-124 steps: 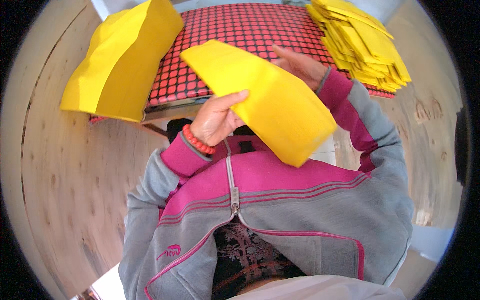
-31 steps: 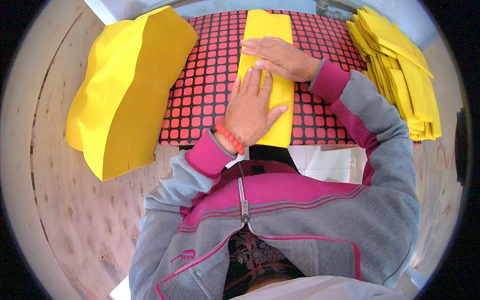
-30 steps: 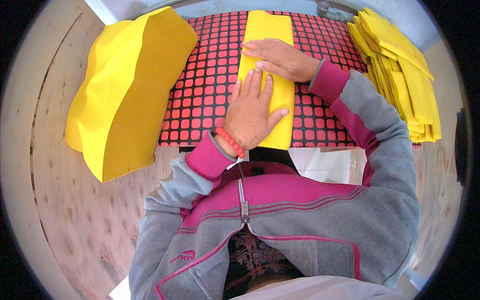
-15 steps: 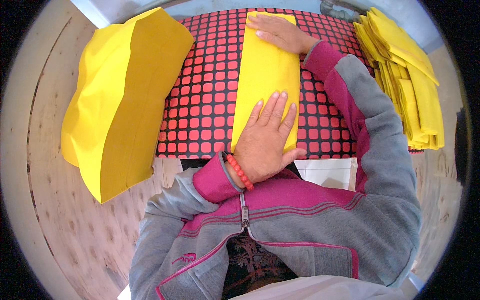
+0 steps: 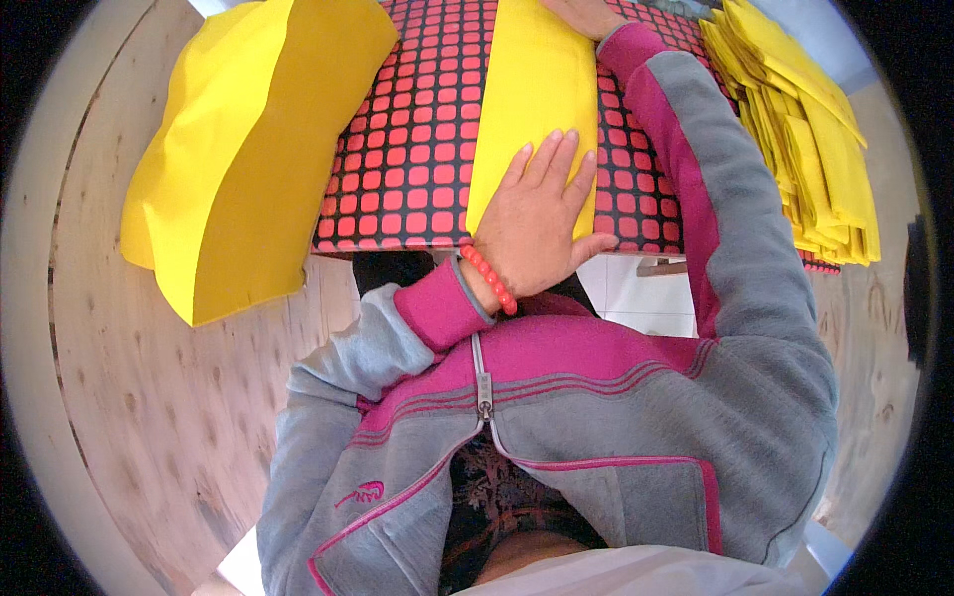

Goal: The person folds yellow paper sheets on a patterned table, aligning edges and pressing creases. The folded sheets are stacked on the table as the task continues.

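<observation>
A long yellow strip of folded felt-like cloth [image 5: 537,79] lies flat, running away from me across the table. My left hand [image 5: 537,209] rests palm down on its near end, fingers spread and stretched forward, with the thumb out to the right past the cloth's edge. A red bead bracelet [image 5: 489,278] circles that wrist. At the far end my right hand [image 5: 584,14] also lies flat on the strip; the upper rim of the picture cuts off part of its fingers. Neither hand grips anything.
The table has a red-and-black checked cover [image 5: 397,189]. On the left a large yellow cloth sheet [image 5: 268,169] hangs over the table's side. To the right, beyond my right arm, sits a stack of folded yellow cloth pieces [image 5: 795,139]. Pale wooden boards [image 5: 149,417] show beside the table.
The whole scene has shifted upward in the picture, so the strip's far end and part of my right hand are now cut off. Both hands remain flat on the cloth.
</observation>
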